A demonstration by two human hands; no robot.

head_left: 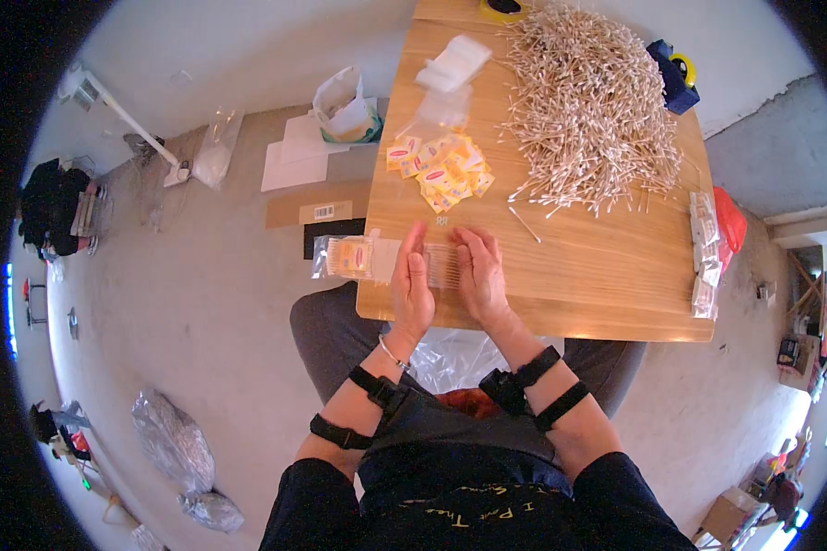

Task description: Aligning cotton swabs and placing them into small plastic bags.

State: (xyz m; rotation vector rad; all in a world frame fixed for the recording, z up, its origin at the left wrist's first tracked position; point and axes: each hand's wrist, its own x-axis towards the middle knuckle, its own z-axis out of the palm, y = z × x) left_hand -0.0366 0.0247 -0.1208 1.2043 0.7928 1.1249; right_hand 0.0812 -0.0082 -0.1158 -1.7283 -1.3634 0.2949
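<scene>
At frame centre, the left hand (414,281), flat, gripping nothing, and the right hand (482,277), loosely curved, its hold unclear, are bracketing a row of cotton swabs (444,266), apparently to keep the sticks aligned.

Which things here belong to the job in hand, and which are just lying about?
Seemingly part of the job:
- swab row between left fingers and right fingers
- swab pile
- yellow cards
- swab packet at the table's left edge

Apparently just lying about:
- white long-handled cleaner
- crumpled clear plastic on the floor
- dark heap, far left
</scene>
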